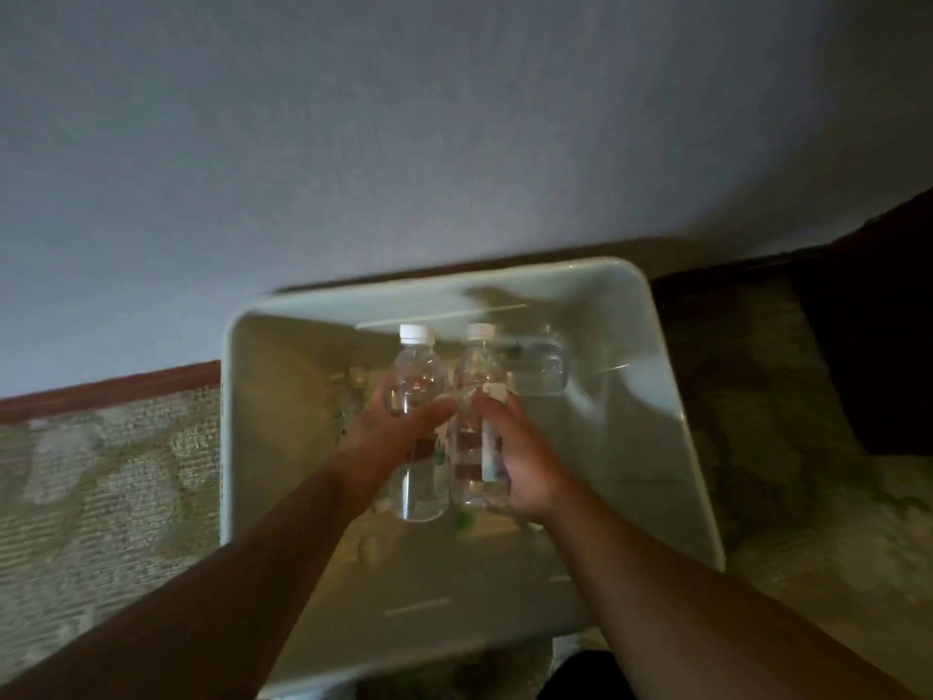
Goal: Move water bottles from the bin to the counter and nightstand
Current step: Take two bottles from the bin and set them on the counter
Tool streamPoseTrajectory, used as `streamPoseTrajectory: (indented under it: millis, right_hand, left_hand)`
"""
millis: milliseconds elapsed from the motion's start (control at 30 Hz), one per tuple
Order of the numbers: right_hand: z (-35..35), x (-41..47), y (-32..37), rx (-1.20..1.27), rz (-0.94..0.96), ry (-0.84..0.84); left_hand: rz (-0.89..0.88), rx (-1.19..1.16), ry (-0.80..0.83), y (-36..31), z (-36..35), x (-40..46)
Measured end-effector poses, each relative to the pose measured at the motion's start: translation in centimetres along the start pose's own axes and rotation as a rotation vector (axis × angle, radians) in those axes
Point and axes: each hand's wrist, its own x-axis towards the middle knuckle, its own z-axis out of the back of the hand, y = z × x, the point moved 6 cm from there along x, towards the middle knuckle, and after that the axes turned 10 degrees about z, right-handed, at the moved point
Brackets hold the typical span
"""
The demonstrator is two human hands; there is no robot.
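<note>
A pale plastic bin (262,447) stands on the carpet against the wall. Over its middle I hold two clear water bottles with white caps, side by side and pointing away from me. My left hand (389,437) is wrapped around the left bottle (420,376). The right bottle (479,376) is gripped by my right hand (525,462) at its labelled middle. Another clear bottle (542,366) lies blurred in the bin behind them, toward the far right wall.
Patterned carpet (101,497) surrounds the bin. A grey wall (404,118) with a reddish-brown baseboard (111,391) rises just behind it. A dark piece of furniture (878,320) stands at the right edge.
</note>
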Motion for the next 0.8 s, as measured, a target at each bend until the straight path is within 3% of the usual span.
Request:
streamPoseTrajectory:
  millis: [100, 400, 600, 800]
  right_hand:
    - [-1.1, -5.1, 6.0, 0.085, -0.013, -0.002]
    - [-3.6, -22.7, 30.6, 0.112, 0.317, -0.032]
    - [-3.4, -36.2, 45.4, 0.175, 0.501, -0.109]
    - [1.1, -50.2, 56.9, 0.13, 0.725, -0.27]
  left_hand:
    - [-0.02, 0.004, 0.079, -4.9, -1.9, -5.2]
    - [-0.242, -0.027, 0.096, -26.7, -8.3, -23.1]
    - [-0.426, 0.049, 0.265, -42.2, -17.3, -36.3]
    - [-0.52, 0.077, 0.442, -51.0, -28.5, -46.9]
